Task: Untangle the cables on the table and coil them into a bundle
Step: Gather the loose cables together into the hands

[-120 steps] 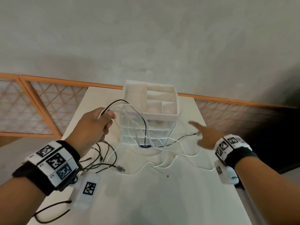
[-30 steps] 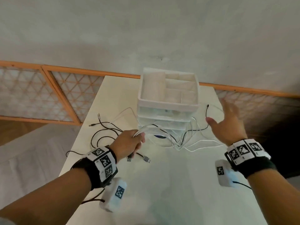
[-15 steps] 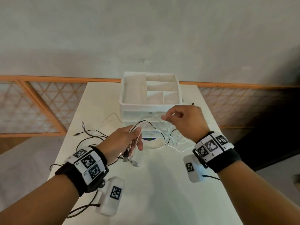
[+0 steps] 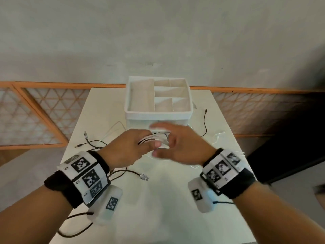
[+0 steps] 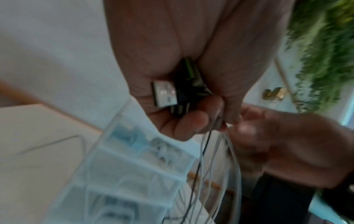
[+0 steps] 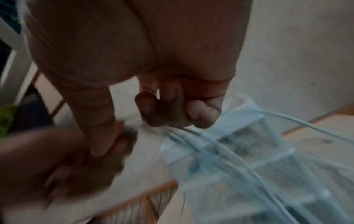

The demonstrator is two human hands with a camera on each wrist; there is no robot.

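Note:
My left hand (image 4: 130, 148) grips a bundle of white and black cables (image 4: 154, 137) above the middle of the white table (image 4: 158, 208). In the left wrist view its fingers (image 5: 184, 121) curl round USB plugs (image 5: 164, 94), and the cable loops (image 5: 210, 174) hang below. My right hand (image 4: 181, 145), blurred, is against the left one with its fingers over the same loops. The right wrist view has its curled fingers (image 6: 172, 112) on the white strands (image 6: 201, 139). Loose black cables (image 4: 95, 143) lie at the left, one ending in a plug (image 4: 143, 177).
A white organiser box (image 4: 158, 113) with open compartments on clear drawers stands just behind my hands. A black cable (image 4: 204, 124) and a white one (image 4: 218, 136) lie to its right. An orange lattice railing (image 4: 35, 117) runs behind the table.
My right hand has come in from the right and now meets my left hand at the bundle. Both hands sit slightly higher and closer to the box.

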